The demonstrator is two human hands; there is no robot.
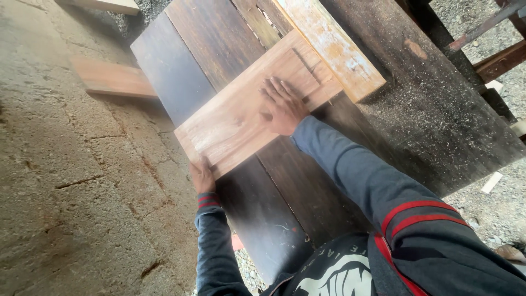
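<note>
Both hands are on the board (257, 107), as I see it from the head camera. My right hand (282, 107) lies flat on the board's top face, fingers spread wide and pressed down, near the middle and towards the far end. My left hand (201, 175) grips the board's near corner, fingers curled around the edge, with the thumb side on top as far as I can tell.

That board is a light brown plank lying across the desk (230, 181), a dark surface of long stained planks. The board's far end touches a pale, worn guide rail (334, 46) that runs along the desk beyond it. Past the rail from the board, the desk surface is dusted with sawdust (433, 115).

To the left of the board, a shorter reddish plank (112, 78) lies on the concrete floor (60, 181), well apart from it. I see dark sleeves with red stripes on both arms.
</note>
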